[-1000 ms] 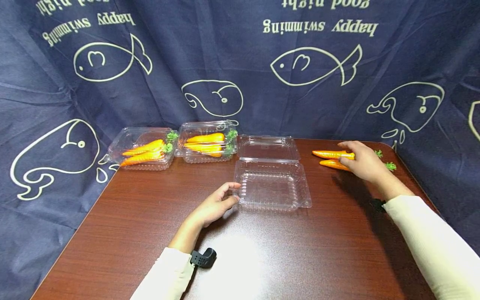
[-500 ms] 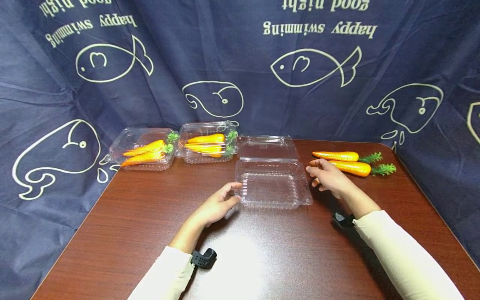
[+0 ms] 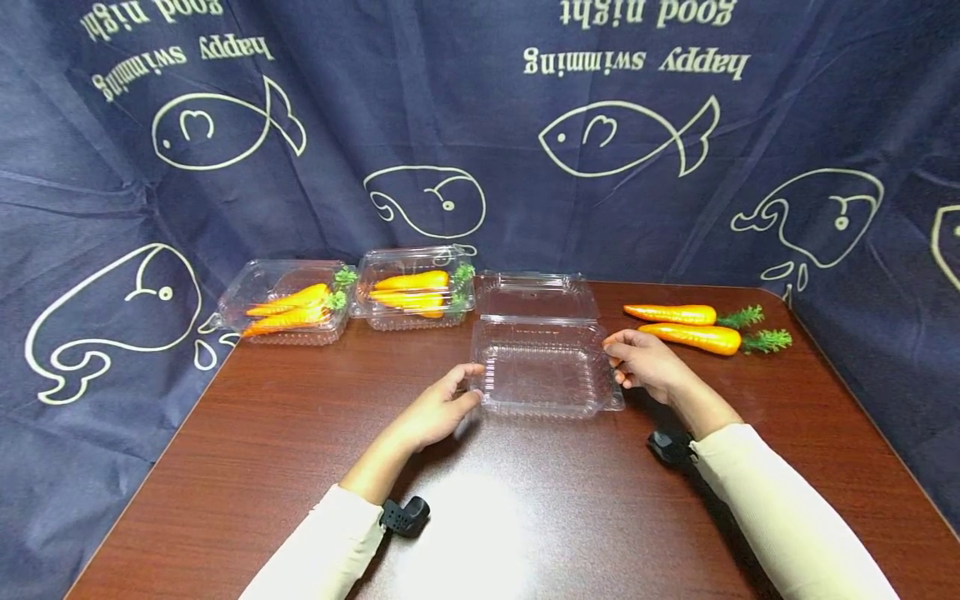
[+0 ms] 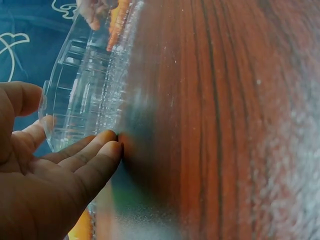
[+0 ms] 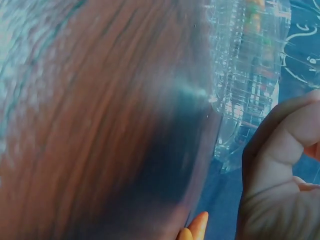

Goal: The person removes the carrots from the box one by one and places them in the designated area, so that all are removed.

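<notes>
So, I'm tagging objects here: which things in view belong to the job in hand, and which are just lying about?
Likely in the job:
- open box
- left hand and right hand, at its opposite sides
- two loose carrots
- two boxes holding carrots

Likely just there:
- table
- blue curtain
- black wristbands

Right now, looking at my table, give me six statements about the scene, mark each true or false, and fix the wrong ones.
1. The open box has nothing in it. True.
2. Two loose carrots lie on the table, right of the open box. True.
3. The left hand holds a carrot. False: it is at the open box's left edge.
4. Both closed boxes are without carrots. False: each shows carrots inside.
5. The right hand is at the open box's right edge. True.
6. The loose carrots' leafy tops point toward the open box. False: they point away.
</notes>
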Demonstrator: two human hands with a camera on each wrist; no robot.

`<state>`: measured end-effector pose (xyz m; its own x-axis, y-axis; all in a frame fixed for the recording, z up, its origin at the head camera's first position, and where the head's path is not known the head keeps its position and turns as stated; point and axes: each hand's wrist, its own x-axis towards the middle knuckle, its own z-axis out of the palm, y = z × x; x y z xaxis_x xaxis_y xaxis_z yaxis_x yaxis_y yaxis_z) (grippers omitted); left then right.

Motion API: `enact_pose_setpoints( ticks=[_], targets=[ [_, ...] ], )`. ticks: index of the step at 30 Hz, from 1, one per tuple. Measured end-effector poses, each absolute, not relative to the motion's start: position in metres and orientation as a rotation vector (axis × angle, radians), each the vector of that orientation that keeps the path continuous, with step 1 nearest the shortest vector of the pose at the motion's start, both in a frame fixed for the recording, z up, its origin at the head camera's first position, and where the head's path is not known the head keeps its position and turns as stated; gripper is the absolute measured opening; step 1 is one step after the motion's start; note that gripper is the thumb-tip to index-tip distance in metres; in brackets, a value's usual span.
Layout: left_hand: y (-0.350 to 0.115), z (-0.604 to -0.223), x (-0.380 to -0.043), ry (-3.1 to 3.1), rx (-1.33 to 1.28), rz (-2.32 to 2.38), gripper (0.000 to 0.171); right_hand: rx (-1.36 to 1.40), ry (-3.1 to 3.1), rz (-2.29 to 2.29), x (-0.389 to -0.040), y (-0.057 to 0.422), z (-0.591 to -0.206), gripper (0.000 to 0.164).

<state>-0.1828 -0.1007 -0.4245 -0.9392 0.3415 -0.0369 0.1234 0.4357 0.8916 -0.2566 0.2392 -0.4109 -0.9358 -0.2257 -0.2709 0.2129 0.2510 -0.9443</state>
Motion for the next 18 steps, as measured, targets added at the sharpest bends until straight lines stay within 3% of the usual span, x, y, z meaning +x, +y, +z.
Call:
enact_pose_setpoints(
  ticks=[4,10,18],
  targets=[
    [-0.105,-0.421,-0.186,2.501,0.442,1.445,0.047,-0.027,2.172,-1.756,-0.258,0.237,-0.412,0.007],
    [-0.121,-0.403,-0.203,2.621,0.52,1.341,0.056,-0.021,2.158,-1.756,-0.257,0.236,-0.41,0.005],
    [-0.142,-0.373,-0.249,3.037,0.751,1.134,0.05,-0.022,2.19,-1.74,-0.256,0.239,-0.41,0.005]
  ],
)
